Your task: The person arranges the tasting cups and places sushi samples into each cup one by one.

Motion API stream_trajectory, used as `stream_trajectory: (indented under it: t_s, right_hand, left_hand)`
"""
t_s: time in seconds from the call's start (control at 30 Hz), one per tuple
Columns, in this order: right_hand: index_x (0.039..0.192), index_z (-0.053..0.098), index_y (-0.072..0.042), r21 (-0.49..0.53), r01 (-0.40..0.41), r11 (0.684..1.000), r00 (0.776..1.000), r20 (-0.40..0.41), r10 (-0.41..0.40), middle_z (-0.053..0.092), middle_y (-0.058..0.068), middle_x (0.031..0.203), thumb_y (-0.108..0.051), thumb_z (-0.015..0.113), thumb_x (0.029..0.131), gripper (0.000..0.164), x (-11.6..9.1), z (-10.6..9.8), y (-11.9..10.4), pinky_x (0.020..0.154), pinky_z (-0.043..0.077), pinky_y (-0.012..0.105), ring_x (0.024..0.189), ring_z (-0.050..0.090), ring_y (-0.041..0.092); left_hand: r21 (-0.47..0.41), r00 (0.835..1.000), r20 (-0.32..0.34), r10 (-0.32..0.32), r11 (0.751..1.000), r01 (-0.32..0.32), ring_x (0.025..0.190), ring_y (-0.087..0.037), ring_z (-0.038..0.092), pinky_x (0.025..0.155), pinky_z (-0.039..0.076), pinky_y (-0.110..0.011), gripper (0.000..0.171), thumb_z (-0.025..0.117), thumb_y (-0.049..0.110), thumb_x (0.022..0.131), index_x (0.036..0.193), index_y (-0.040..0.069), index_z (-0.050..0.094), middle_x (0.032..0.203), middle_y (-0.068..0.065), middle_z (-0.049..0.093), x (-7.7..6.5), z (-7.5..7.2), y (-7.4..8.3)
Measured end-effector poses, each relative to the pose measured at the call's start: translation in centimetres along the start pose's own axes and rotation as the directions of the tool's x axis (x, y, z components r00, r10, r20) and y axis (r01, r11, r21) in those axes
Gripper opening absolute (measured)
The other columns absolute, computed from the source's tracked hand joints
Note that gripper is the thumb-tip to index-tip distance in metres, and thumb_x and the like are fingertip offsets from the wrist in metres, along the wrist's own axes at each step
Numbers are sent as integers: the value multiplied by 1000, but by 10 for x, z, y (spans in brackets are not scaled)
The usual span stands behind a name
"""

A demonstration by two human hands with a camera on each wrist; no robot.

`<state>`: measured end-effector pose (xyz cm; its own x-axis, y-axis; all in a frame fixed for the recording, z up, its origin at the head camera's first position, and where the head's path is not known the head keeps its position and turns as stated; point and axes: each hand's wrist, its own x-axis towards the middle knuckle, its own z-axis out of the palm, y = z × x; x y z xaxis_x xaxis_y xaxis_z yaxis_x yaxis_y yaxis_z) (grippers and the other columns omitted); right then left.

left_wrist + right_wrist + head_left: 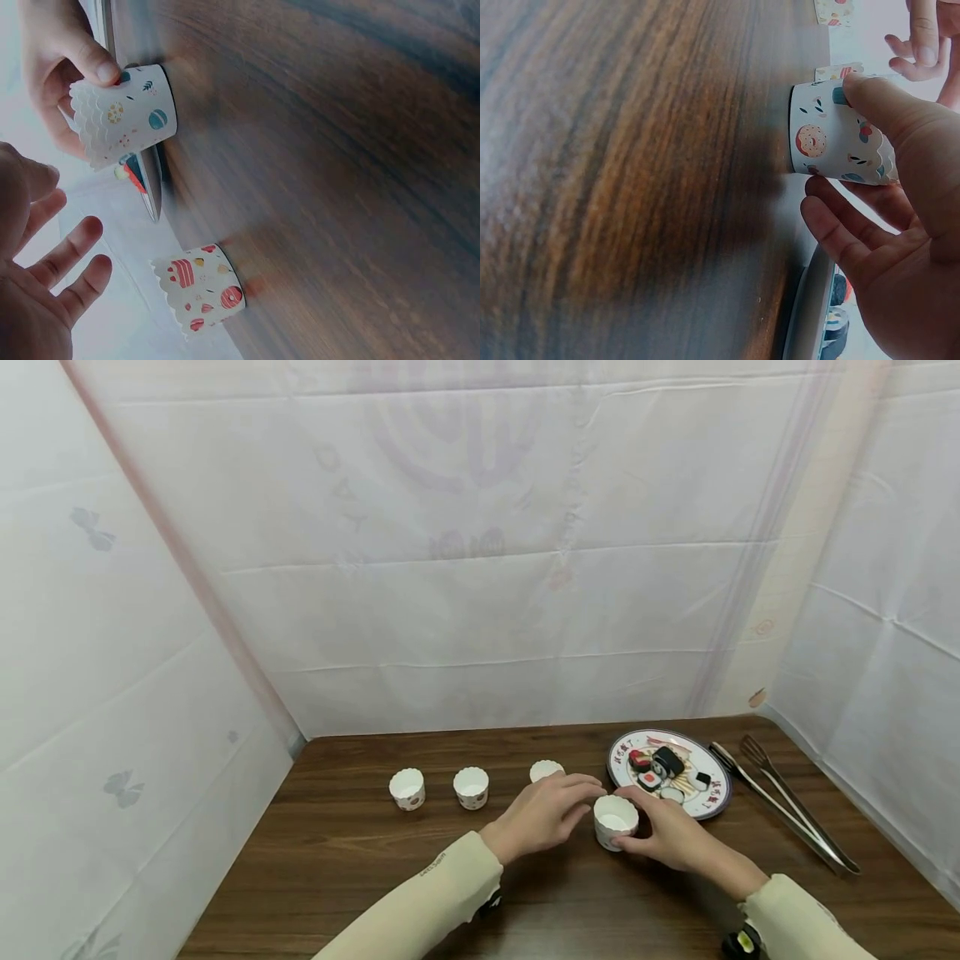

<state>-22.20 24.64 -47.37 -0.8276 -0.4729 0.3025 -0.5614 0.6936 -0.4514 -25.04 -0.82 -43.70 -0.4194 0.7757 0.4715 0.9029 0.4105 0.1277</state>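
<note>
My right hand (671, 833) pinches a white scalloped paper baking cup (612, 835) between thumb and fingers. In the left wrist view several wavy rims show at its top, so it looks like a nested stack (127, 112); its base is at the wooden table top. Small cakes and leaves are printed on its side. My left hand (546, 814) hovers just left of it, fingers loosely spread and holding nothing. Behind the left hand stands another paper cup (547, 769), partly hidden in the head view; its printed side (201, 289) shows in the left wrist view.
Two more paper cups, one far left (407, 790) and one beside it (471, 788), stand on the table (360, 877). A plate (716, 806) of sushi-like pieces lies behind the right hand. Tongs (780, 806) and a whisk (798, 814) lie to its right. White cloth surrounds the table.
</note>
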Motion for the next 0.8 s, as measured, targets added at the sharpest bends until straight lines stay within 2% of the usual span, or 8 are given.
stream_trajectory:
  t_s: [0.13,0.3,0.53,0.8]
  right_hand:
    - [130,58,-11,3,-1,1000,1000,2,1,72,2,109,-32,85,86,56,-2,0,0,72,54,29,89,66,8]
    - [130,58,-12,-2,0,1000,1000,6,0,71,0,107,-33,84,87,55,-2,-1,0,70,53,28,85,64,3]
    - [129,58,-12,-5,-4,1000,1000,7,4,71,-1,107,-32,84,87,54,-1,-2,-2,72,54,29,87,64,4]
    - [130,58,-14,11,-1,1000,1000,3,1,70,-2,108,-33,83,88,53,0,-2,-2,73,54,29,87,64,3]
  left_hand:
    - [-11,1000,30,0,1000,0,116,-11,65,94,51,-21,31,64,4,99,129,12,69,133,1,67,1,2,5]
    - [9,999,34,21,1000,-22,114,-10,66,99,50,-25,30,63,4,99,126,13,70,131,3,68,0,4,10]
    - [34,998,59,20,999,-22,102,-10,68,84,53,-20,30,63,6,100,127,14,69,129,4,69,-1,7,12]
    - [46,996,86,38,998,-42,102,-8,67,89,51,-19,26,64,10,100,126,13,70,125,3,71,-1,8,11]
